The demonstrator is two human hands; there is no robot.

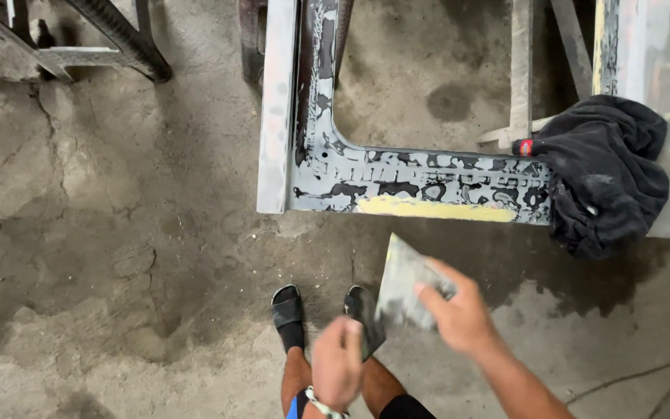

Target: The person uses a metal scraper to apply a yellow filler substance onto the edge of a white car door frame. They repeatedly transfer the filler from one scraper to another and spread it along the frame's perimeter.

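Hands sit lowest in the view, above two feet in black sandals (pixel 288 306) on the cracked concrete floor (pixel 118 256). The right hand (pixel 463 314) grips a flat grey spreader blade (pixel 401 287), fingers curled over its rear edge and thumb underneath, holding it tilted with the broad end pointing up and left. The left hand (pixel 337 365) is blurred; it is closed in a loose fist just beside the lower corner of the blade, and a dark tool edge shows at its fingertips, though whether it pinches that edge cannot be told. A light cord band circles the left wrist.

Beyond the hands, well apart from the blade, a sanded metal car body panel (pixel 327 167) lies raised off the floor. It is L-shaped, with patches of dark paint on bare grey metal. A strip of yellow filler (pixel 436 208) runs along its near edge, directly ahead of the blade.

A black cloth (pixel 602 174) is draped over the right end of the panel. Farther back, at upper left, a dark metal stand (pixel 110 43) rests on the floor.
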